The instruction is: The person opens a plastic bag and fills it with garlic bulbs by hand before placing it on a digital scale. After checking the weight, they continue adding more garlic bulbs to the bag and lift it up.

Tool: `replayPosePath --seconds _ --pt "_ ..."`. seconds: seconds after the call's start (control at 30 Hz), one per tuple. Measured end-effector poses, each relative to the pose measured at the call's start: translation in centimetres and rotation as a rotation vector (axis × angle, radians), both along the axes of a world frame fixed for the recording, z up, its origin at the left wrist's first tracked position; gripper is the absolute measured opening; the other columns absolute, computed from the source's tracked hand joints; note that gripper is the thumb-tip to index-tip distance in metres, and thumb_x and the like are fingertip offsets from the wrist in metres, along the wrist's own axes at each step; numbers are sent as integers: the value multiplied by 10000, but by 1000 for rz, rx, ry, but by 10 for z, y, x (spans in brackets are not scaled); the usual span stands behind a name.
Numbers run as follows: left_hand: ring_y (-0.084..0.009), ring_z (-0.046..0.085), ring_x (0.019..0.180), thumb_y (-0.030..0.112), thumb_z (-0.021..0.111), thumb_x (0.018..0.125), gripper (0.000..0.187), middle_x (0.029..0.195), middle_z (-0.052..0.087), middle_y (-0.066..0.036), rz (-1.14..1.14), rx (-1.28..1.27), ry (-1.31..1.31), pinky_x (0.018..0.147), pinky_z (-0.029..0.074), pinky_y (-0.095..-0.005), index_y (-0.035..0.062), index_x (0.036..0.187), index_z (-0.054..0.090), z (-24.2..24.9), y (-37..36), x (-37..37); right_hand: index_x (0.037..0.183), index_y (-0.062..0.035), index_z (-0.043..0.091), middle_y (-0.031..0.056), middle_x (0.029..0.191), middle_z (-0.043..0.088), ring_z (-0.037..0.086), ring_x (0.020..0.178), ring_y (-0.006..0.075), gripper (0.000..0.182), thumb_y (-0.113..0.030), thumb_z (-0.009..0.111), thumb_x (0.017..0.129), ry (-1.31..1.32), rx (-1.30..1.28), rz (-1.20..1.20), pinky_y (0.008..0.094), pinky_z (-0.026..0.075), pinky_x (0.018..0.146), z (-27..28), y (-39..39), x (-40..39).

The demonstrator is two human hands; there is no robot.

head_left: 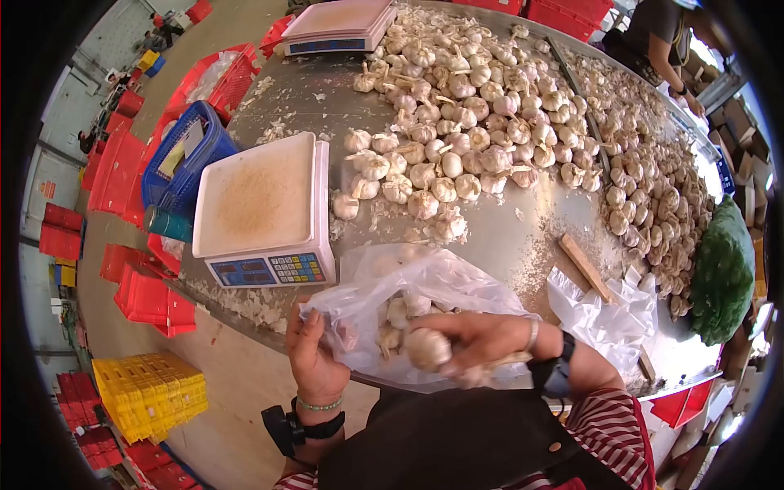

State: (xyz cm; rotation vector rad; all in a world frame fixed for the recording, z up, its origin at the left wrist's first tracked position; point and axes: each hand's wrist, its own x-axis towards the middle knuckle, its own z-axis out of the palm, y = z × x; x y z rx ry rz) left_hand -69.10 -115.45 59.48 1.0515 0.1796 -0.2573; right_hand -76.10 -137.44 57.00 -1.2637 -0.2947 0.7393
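Dark apron [441, 437], papery garlic [429, 349], filmy bag [461, 282]

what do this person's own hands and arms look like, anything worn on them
The left hand wears a beaded greenish bracelet and a black wristband; the right hand, a pale bangle and a black strap with a greyish case. Both are gloveless, and the right sleeve is striped red and white.

Metal table [513, 233], garlic heaps [506, 106], two scales [260, 200]
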Motion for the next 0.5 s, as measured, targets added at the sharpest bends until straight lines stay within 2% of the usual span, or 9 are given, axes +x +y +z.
replayPosePath --seconds 0.1,0.13,0.2,0.23,0.3,0.33,0.37,0.43,0.5 --pt "-86 450 528 180 497 929 188 807 583 -61 -197 -303 -147 506 355 -233 86 1088 530 0 28 3 1343 -76 400 141 1215 523 544 1080 228 604 -178 693 825 368 -306 125 338 465 865 0 30 31" --pt "-66 340 437 204 480 943 193 714 551 -62 -131 -408 -68 468 278 -232 105 1101 530 9 31 0 1343 -76 400 141 1215 523 544 1080 228 604 -178 693 825 359 -309 127 338 465 865 -13 35 36" --pt "-69 352 441 208 486 943 196 715 555 -66 -157 -398 -87 463 281 -235 108 1106 529 20 38 1 1294 -66 449 169 1012 607 582 962 315 577 -285 681 813 -352 -836 -7 386 486 785 -39 44 46" --pt "-71 365 444 212 492 943 198 715 559 -69 -178 -385 -92 457 284 -237 112 1110 527 20 42 3 1294 -66 449 169 1012 607 582 962 315 577 -285 681 813 -357 -838 -11 386 486 785 -38 41 45" --pt "-75 373 438 219 502 940 206 724 574 -75 -182 -345 -117 449 282 -238 108 1113 519 9 45 10 1220 -38 517 165 889 639 613 874 345 491 -289 650 820 -1016 -735 -245 392 495 762 -7 29 36" --pt "-78 382 439 219 506 938 208 724 578 -81 -161 -313 -78 449 284 -239 104 1111 519 5 46 13 1127 -21 578 151 898 640 621 867 335 394 -255 656 820 -857 -395 -106 400 492 779 7 18 40" --pt "-82 391 440 219 510 936 211 725 581 -87 -140 -281 -40 448 286 -239 100 1109 518 0 47 15 1127 -21 578 151 898 640 621 867 335 394 -255 656 820 -850 -398 -105 400 492 779 12 2 45" --pt "-86 393 437 221 515 933 214 717 578 -92 -133 -280 -9 448 288 -240 97 1108 518 -10 48 18 1090 -39 624 139 995 639 605 982 323 288 -144 664 825 225 -276 -201 381 474 862 17 -31 56" --pt "-91 395 434 223 519 930 218 710 574 -97 -128 -283 19 448 289 -240 94 1106 519 -16 49 19 1110 -47 591 195 1060 590 578 1003 336 413 -257 713 776 -192 -744 -594 412 480 857 -33 -50 81"
